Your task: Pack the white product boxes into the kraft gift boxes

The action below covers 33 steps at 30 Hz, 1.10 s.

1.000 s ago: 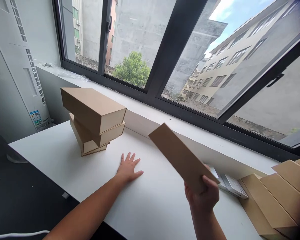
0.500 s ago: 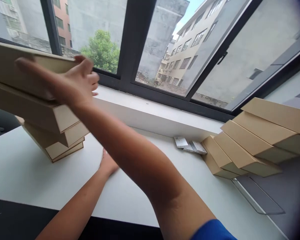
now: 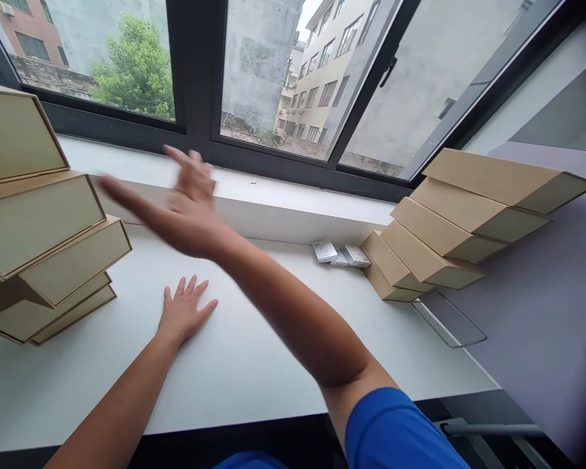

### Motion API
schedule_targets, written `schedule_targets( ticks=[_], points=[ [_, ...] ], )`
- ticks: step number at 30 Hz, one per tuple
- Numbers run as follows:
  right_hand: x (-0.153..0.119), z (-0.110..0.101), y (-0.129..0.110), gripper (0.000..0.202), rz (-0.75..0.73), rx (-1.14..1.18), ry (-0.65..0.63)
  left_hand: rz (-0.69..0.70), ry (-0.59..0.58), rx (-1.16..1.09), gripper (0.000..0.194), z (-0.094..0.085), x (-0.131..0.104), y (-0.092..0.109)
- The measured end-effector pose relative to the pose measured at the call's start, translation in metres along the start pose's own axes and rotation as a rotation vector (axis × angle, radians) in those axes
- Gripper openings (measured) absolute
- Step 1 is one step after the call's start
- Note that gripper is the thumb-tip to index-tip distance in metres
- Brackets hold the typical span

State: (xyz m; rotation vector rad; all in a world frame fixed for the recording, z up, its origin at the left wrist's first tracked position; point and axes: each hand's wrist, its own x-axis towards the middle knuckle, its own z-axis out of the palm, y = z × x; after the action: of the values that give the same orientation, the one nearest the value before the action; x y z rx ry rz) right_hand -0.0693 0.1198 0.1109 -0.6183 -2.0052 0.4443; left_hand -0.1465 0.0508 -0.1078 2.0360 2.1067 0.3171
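Note:
At the left edge of the view rises an uneven stack of tan cardboard boxes; its top box (image 3: 19, 133) sits on another box (image 3: 43, 221). My right hand (image 3: 185, 208) is in the air to the right of this stack, apart from it. Its thumb and fingers are spread and somewhat blurred, with nothing in them. Below it, my left hand (image 3: 183, 311) lies flat on the white table (image 3: 264, 365), fingers fanned out and holding nothing.
Against the right wall leans a second stack of tan boxes (image 3: 449, 221), each shifted from the one below. Several small silver-white boxes (image 3: 342, 254) lie beside it. A thin wire frame (image 3: 452, 326) stands at the table's right edge. Behind runs a white windowsill (image 3: 273, 195) under dark-framed windows.
My right hand has let go of the top box on the left stack and moved right, away from it. My left hand stays on the table. The view has turned left and down.

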Motion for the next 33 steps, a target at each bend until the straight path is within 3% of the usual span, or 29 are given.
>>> schedule_targets(
  ticks=[1,4,6,8,10,12,16,21,27,33],
  points=[
    [-0.03,-0.031,0.024,0.099,0.169,-0.146,0.016,-0.016,-0.023,0.031,0.07,0.0,0.001,0.005],
    [-0.138,-0.12,0.11,0.087,0.59,-0.578,0.058,-0.136,-0.047,0.129,0.074,0.004,0.007,0.03],
    [-0.207,-0.164,0.165,0.078,0.886,-0.762,0.135,-0.208,-0.032,0.174,0.08,0.011,0.014,0.054],
    [-0.258,-0.193,0.203,0.077,0.99,-0.808,0.208,-0.218,-0.031,0.195,0.084,0.019,0.025,0.08],
    [-0.287,-0.212,0.227,0.081,1.019,-0.841,0.223,-0.189,-0.045,0.195,0.085,0.029,0.038,0.107],
    [-0.296,-0.224,0.243,0.088,1.025,-0.879,0.171,-0.147,-0.057,0.186,0.085,0.038,0.053,0.132],
    [-0.287,-0.241,0.27,0.098,1.094,-0.917,0.075,-0.072,-0.06,0.154,0.086,0.052,0.08,0.172],
    [-0.284,-0.247,0.288,0.089,1.128,-0.91,0.007,0.015,-0.041,0.097,0.09,0.062,0.115,0.205],
    [-0.278,-0.235,0.274,0.086,1.004,-0.875,-0.134,0.181,-0.037,-0.062,0.092,0.073,0.147,0.239],
    [-0.262,-0.199,0.236,0.081,0.798,-0.652,-0.285,0.253,-0.029,-0.321,0.091,0.071,0.154,0.241]
  ],
)
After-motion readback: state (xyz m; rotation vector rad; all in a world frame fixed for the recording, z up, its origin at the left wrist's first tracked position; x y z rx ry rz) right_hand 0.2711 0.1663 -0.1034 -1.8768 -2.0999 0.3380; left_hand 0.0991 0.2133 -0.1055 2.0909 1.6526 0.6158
